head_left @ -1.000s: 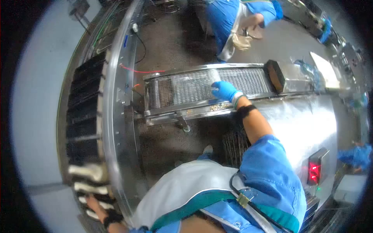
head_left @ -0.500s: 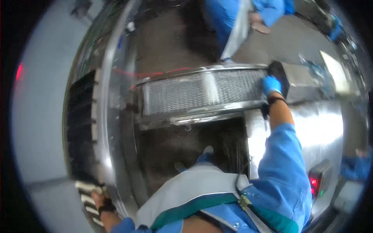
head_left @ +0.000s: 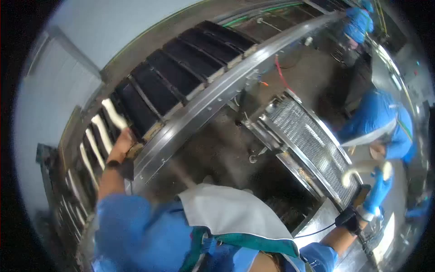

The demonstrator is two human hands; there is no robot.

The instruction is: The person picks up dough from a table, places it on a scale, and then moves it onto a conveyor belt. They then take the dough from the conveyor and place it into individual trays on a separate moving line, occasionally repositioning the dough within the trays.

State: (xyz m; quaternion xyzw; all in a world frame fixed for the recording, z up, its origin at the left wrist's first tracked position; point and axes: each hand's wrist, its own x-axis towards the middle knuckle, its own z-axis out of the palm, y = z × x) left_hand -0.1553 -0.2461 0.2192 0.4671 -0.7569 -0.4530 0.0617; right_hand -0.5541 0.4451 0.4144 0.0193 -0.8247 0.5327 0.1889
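Note:
My left hand (head_left: pixel 121 144), bare, is at the near end of a long pale dough strip (head_left: pixel 114 114), its fingers closed around that end. The strip lies on a dark tray at the left. Over at the right, my right hand (head_left: pixel 379 189) wears a blue glove and grips another dough strip (head_left: pixel 364 167), which bends over the fingers and droops to the left. That strip is blurred. Below the right hand is the end of a metal mesh conveyor (head_left: pixel 312 145).
Dark trays (head_left: pixel 158 84) line the long belt, with several dough strips (head_left: pixel 93 154) at its lower left. A steel rail (head_left: pixel 217 93) edges it. A co-worker in blue (head_left: pixel 378 120) stands beyond the mesh conveyor; another person (head_left: pixel 358 25) is farther back.
My view has turned, so the mesh conveyor now lies at the right. My right hand has come away from the conveyor's end and now shows a dough strip. My left hand stays at the strips.

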